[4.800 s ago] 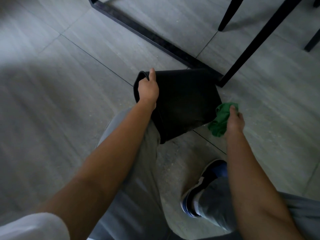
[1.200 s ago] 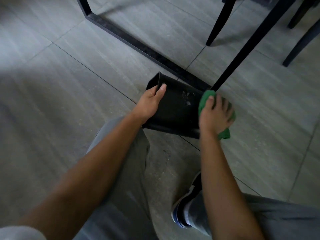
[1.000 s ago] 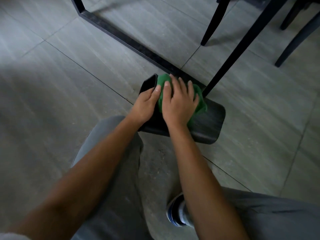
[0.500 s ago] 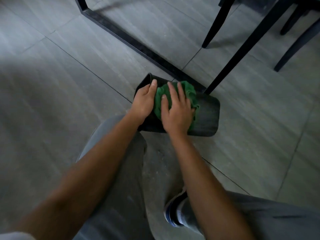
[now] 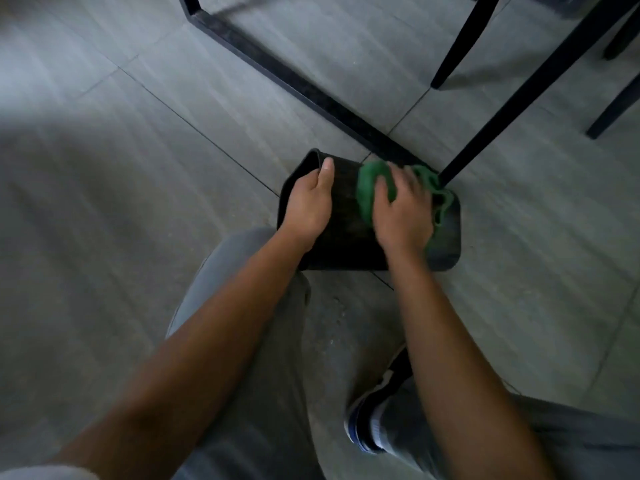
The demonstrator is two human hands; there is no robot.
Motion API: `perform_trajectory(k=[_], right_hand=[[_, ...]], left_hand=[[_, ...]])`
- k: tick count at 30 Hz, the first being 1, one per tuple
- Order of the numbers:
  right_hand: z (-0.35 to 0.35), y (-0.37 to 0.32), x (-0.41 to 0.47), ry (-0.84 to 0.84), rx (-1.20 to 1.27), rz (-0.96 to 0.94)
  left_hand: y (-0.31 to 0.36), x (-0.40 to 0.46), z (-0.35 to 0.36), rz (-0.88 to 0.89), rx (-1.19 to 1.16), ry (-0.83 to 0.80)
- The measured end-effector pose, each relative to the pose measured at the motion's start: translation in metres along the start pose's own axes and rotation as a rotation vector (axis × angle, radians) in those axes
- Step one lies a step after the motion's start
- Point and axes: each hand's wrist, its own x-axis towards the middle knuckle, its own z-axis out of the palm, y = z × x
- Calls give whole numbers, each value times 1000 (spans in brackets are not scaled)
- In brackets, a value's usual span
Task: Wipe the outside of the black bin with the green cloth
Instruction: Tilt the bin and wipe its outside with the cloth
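Bin [image 5: 346, 237] lies on its side on the tiled floor [image 5: 138, 237], base toward the right, against a black table leg [image 5: 502, 109]. Right hand [image 5: 401, 216] presses spread fingers [image 5: 381, 188] flat on the green cloth [image 5: 369, 192] on the upper wall. Left hand [image 5: 308, 206] curls over the rim [image 5: 313, 159], thumb along the wall, steadying it. Risk, by judgement: the bin could roll or skid under pressure, or bunched cloth could miss patches. Bin interior is not visible; contents cannot be told.
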Motion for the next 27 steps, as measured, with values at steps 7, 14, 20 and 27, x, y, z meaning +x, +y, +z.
perform_trajectory(k=[7,14,20,27], right_hand=[[1,40,-7,197,-80,354],[-66,8,30,-9,891,384],[-96,14,49,27,1143,430],[-23,54,7,319,316,321]], left_hand=[[3,2,-3,6,-10,-49],[1,9,-9,-57,-35,-37],[2,12,-12,-45,-34,-20],[3,12,-7,-20,20,-91]])
